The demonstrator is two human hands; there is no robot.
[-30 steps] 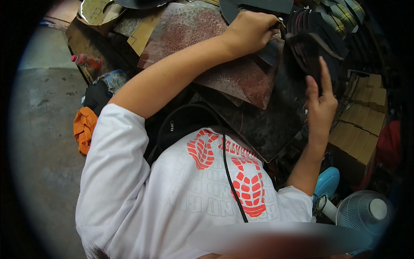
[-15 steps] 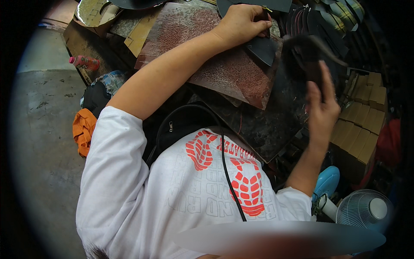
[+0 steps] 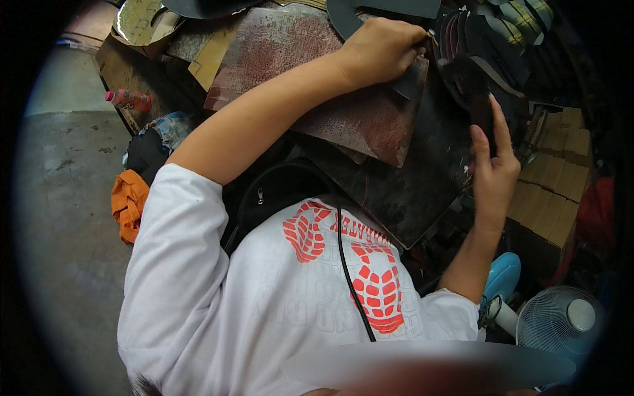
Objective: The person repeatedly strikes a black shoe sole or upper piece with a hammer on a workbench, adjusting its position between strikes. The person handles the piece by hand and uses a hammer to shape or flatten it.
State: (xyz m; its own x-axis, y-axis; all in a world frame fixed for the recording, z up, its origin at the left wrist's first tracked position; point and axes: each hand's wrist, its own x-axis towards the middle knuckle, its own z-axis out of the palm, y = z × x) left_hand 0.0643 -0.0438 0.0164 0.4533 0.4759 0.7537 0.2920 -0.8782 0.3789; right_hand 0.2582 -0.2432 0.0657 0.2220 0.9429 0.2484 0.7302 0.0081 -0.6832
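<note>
My left hand is closed in a pinch over the far right corner of a worn reddish-brown board. A small pale tip shows at its fingertips; the rest of what it pinches is hidden. Under this hand lies a flat dark grey piece, mostly covered. My right hand holds up a dark, curved, flexible-looking piece between thumb and fingers, right of the board. Beyond it, a stack of dark curved pieces with reddish edges leans at the back.
Below the board is a dark worktop. Brown cardboard boxes and a white fan stand at the right. A pink-capped bottle, an orange cloth and a cut yellowish ring are at the left. A black cable hangs across my shirt.
My left hand has shifted right and slightly nearer, covering more of the grey piece. The dark piece in my right hand, blurred before, is now sharper; that hand has barely moved.
</note>
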